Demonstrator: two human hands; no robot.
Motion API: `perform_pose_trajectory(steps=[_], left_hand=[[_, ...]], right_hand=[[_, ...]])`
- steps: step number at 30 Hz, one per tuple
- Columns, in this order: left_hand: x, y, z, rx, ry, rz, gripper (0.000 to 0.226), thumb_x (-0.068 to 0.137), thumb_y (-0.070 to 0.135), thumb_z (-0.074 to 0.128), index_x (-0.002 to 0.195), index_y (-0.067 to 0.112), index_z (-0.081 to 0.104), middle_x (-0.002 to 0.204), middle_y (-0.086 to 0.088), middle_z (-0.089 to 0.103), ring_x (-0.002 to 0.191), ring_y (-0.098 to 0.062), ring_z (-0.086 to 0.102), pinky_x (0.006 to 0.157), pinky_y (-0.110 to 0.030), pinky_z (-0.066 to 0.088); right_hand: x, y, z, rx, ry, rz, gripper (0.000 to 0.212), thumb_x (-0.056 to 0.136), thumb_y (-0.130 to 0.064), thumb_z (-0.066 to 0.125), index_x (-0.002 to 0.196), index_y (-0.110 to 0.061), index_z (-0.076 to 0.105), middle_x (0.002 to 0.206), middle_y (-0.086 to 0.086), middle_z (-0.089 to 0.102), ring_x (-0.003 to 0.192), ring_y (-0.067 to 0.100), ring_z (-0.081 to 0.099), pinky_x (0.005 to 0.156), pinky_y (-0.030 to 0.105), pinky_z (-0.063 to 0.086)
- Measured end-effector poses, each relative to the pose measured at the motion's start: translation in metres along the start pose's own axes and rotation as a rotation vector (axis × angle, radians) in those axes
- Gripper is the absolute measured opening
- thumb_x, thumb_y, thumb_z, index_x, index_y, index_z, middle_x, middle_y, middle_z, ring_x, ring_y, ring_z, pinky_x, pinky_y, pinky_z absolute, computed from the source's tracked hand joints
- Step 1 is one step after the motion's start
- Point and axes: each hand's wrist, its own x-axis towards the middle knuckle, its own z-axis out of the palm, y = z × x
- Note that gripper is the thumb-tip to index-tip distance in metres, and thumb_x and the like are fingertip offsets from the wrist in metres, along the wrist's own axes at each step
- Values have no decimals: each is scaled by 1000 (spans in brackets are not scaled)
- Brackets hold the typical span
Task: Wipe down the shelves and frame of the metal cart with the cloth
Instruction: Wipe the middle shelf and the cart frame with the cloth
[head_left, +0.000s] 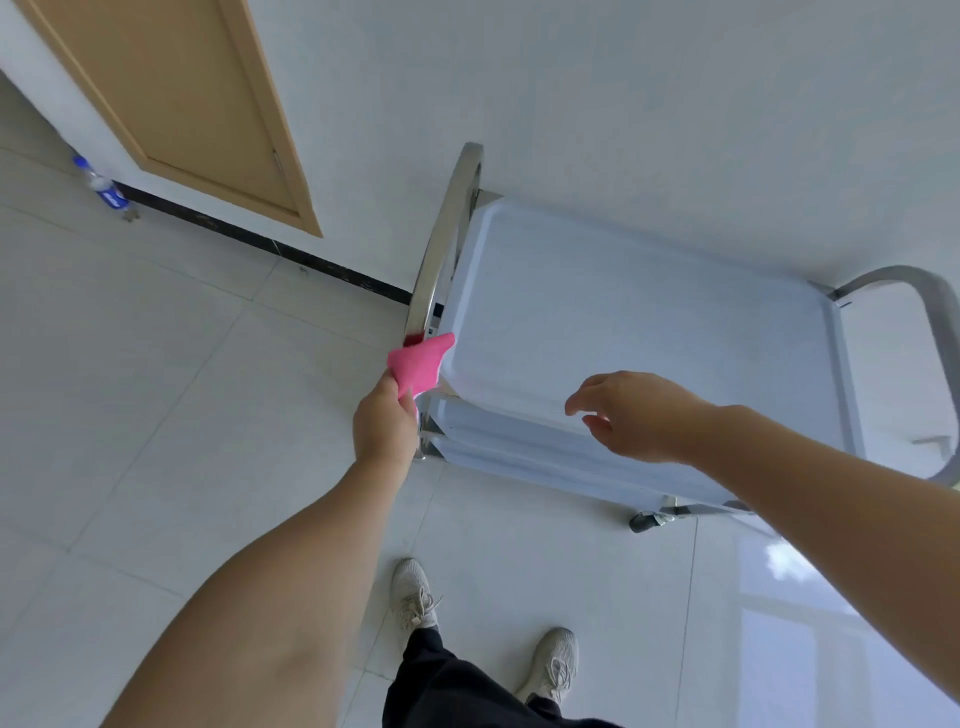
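A metal cart stands against the white wall, its pale top shelf (623, 312) facing me and lower shelves (498, 447) showing under the near edge. A curved steel handle (441, 244) rises at the cart's left end and another (930, 312) at the right end. My left hand (384, 421) grips a pink cloth (418, 364) at the near left corner, right below the left handle's lower end. My right hand (634, 415) hovers over the near edge of the top shelf, fingers spread, holding nothing.
A wooden door (171, 98) is at the upper left, with a plastic bottle (101, 184) on the tiled floor beside it. A dark baseboard (260, 241) runs along the wall. A cart caster (647, 519) sits near my shoes (415, 592).
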Motion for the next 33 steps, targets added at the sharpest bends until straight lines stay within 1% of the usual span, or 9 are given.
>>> perform_pose_trajectory(steps=[5, 10, 14, 16, 18, 20, 24, 28, 33], left_hand=[[-53, 33, -27, -55, -68, 166, 21, 89, 12, 51, 107, 12, 63, 56, 8, 53, 47, -5, 48, 43, -16, 32], [-121, 83, -34, -129, -110, 376, 14, 86, 13, 52, 86, 25, 60, 48, 14, 44, 47, 0, 47, 44, -11, 35], [-172, 106, -20, -142, -169, 405, 10, 86, 19, 51, 87, 26, 59, 52, 13, 47, 51, 0, 49, 46, -11, 36], [-190, 110, -11, -134, -225, 361, 13, 87, 20, 52, 95, 31, 54, 62, 11, 55, 55, 1, 53, 51, -12, 40], [-201, 111, -4, -122, -384, 296, 38, 87, 28, 54, 120, 38, 41, 88, 2, 64, 67, -4, 61, 61, -27, 53], [-207, 110, 2, -98, -572, 256, 65, 83, 38, 56, 134, 51, 18, 111, 9, 57, 81, -10, 64, 66, -29, 55], [-217, 104, 16, -117, -786, 329, 64, 72, 47, 63, 123, 57, 26, 139, 17, 33, 93, -5, 61, 78, -30, 55], [-222, 90, 28, -102, -818, 362, 59, 67, 50, 68, 115, 45, 34, 122, 18, 44, 89, 1, 57, 80, -20, 49], [-217, 81, 44, -18, -809, 344, 38, 77, 23, 70, 108, 25, 50, 96, 6, 58, 86, -5, 56, 81, -23, 48]], right_hand=[[-28, -2, -14, 20, 87, -78, 34, 94, -23, 43, 126, -32, 52, 129, -8, 54, 116, 18, 52, 94, 32, 43], [-61, -8, -12, 125, 208, -143, 47, 93, -26, 49, 138, -27, 38, 140, -4, 46, 122, 22, 49, 100, 36, 42], [-91, -7, 1, 102, 211, -209, 25, 93, -24, 45, 112, -18, 60, 111, 3, 64, 106, 26, 57, 85, 34, 46], [-106, -3, 10, 106, 211, -208, 20, 92, -20, 43, 94, -14, 62, 91, 5, 65, 90, 27, 59, 75, 34, 47], [-120, 1, 17, 134, 192, -193, 20, 91, -17, 42, 93, -16, 62, 89, 4, 65, 85, 25, 58, 75, 36, 49], [-133, 6, 24, 149, 157, -176, 21, 90, -16, 42, 97, -18, 62, 91, 3, 66, 85, 23, 58, 77, 38, 50], [-156, 10, 44, 165, 89, -123, 22, 89, -16, 44, 100, -20, 63, 94, 1, 65, 86, 21, 57, 78, 36, 49], [-169, 10, 63, 150, 24, -43, 22, 90, -17, 43, 100, -21, 62, 94, -1, 63, 86, 19, 56, 71, 32, 46], [-176, 18, 89, 184, 28, 30, 15, 89, -17, 45, 94, -21, 59, 90, 0, 62, 85, 22, 56, 77, 39, 49]])
